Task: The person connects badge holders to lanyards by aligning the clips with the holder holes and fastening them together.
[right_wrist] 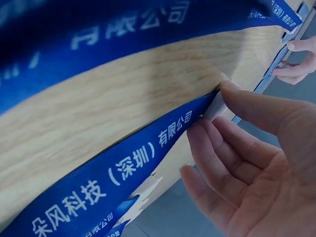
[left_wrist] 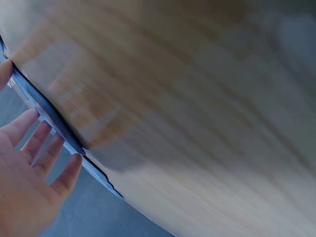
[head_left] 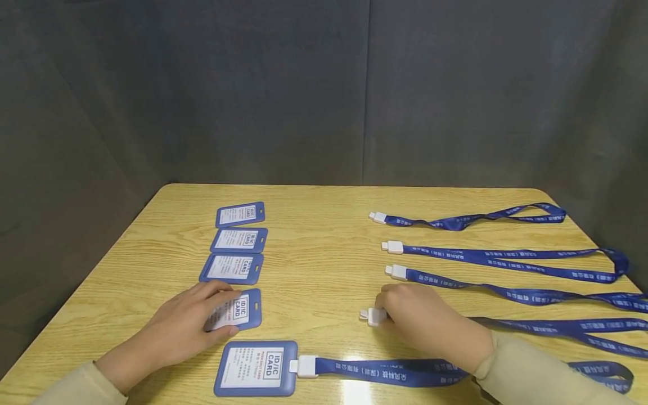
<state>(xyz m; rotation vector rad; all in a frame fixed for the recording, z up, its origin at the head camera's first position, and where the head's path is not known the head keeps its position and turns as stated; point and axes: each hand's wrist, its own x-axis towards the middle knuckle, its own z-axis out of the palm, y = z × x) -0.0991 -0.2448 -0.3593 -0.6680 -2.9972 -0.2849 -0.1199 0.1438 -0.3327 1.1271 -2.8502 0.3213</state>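
Note:
A blue badge holder (head_left: 250, 313) with a white ID/IC card lies flat beneath my left hand (head_left: 188, 316). The thumb and fingers span it, holding its near and far edges; the left wrist view shows fingertips (left_wrist: 45, 126) along its rim. In the head view my right hand (head_left: 422, 318) pinches the white plastic clip (head_left: 376, 317) of a blue printed lanyard (head_left: 547, 326) between thumb and fingers. The right wrist view has this lanyard (right_wrist: 143, 153) trailing away from the hand. Nearest me, another badge holder (head_left: 288, 368) is joined to a lanyard by its white clip (head_left: 306, 367).
Beyond my left hand, three badge holders (head_left: 237, 241) lie in a column. Three more lanyards (head_left: 471, 219) stretch across the right side, white clips facing left. All rest on a wood-grain table (head_left: 314, 225), with a dark curtain (head_left: 263, 95) behind it.

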